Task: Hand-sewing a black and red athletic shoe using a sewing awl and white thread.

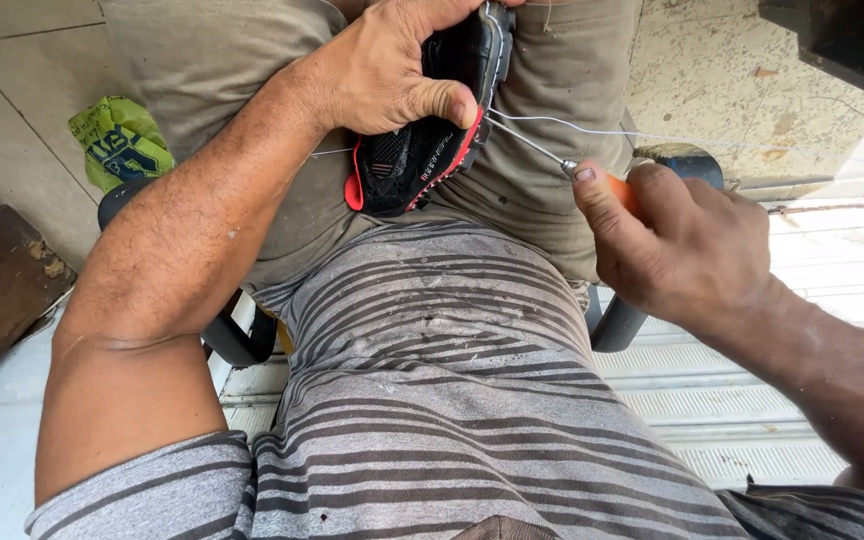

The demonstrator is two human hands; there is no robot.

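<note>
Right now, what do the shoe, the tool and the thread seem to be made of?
The shoe looks like black woven mesh with a red lining and a ribbed, rubber-like sole. The tool in the right hand has a thin, shiny metal shaft and an orange handle, probably plastic. The thread is pale and fine; its fibre cannot be told.

Left hand (392, 75) gripping black-and-red shoe (422, 150), right hand (687, 250) pushing orange-handled awl (542, 150) into sole; white thread (652, 135) trailing

a single head-worn camera looks steeply down the wearer's own striped shirt (432, 400) and lap. it sits close, both forearms filling the frame, tiled floor (12, 90) at the edges.
</note>
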